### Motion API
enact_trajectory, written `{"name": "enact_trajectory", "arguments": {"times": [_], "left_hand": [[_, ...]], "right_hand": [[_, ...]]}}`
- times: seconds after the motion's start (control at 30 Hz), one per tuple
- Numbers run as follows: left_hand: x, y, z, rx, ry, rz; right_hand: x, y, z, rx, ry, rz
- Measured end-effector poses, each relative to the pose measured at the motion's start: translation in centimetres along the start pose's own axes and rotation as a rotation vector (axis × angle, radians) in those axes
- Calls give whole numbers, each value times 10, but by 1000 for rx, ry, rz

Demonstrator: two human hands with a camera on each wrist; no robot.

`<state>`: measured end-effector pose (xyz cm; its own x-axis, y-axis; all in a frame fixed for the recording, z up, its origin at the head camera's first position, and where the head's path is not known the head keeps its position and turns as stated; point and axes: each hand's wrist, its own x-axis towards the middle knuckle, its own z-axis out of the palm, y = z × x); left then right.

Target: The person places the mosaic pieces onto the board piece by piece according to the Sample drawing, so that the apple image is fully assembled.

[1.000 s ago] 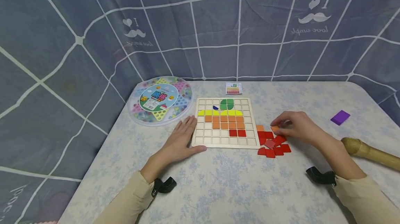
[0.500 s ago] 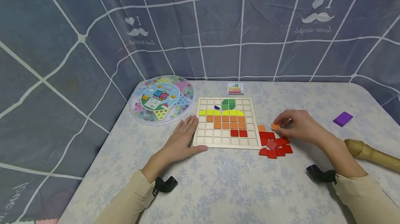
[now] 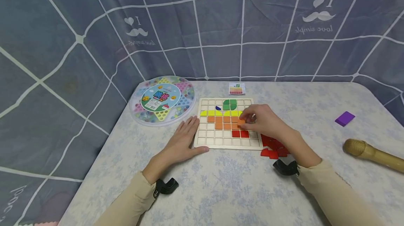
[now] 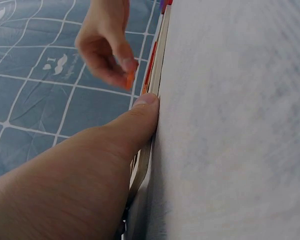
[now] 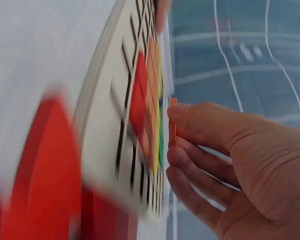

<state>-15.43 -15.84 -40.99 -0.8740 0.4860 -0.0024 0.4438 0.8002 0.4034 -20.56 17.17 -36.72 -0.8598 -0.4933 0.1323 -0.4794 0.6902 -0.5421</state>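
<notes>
My right hand pinches an orange square tile between thumb and fingers, held above the right part of the wooden grid board. Green, yellow, orange and red tiles fill some of the board's cells, along with one small blue piece. My left hand rests flat at the board's left edge, fingers straight, its thumb along the near left corner. In the left wrist view that thumb touches the board's side. Partly hidden under my right wrist, a heap of loose red tiles lies beside the board.
A round Chinese checkers box stands at the back left. A small pattern card lies behind the board. Over on the right are a purple block and a tan stick with a rounded end. A grid-patterned curtain hangs behind the table.
My right hand has lifted the orange tile from beside the red heap and carried it left over the board. My left hand stays in place.
</notes>
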Motion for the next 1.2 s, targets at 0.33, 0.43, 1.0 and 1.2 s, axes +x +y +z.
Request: {"name": "enact_trajectory", "arguments": {"times": [0.33,0.43,1.0,1.2], "left_hand": [[0,1,-2,-13,-7,-8],[-1,1,-1,-12,-6,-9],[1,2,-1,-8,-6,-4],[0,2,-1,-17,-2,-11]], "right_hand": [[41,-45,42,40,-28,-69],[47,-53,52,28,-21,-91],[30,-41,37,103,49,-22],[8,-12,12,61,76,33]]}}
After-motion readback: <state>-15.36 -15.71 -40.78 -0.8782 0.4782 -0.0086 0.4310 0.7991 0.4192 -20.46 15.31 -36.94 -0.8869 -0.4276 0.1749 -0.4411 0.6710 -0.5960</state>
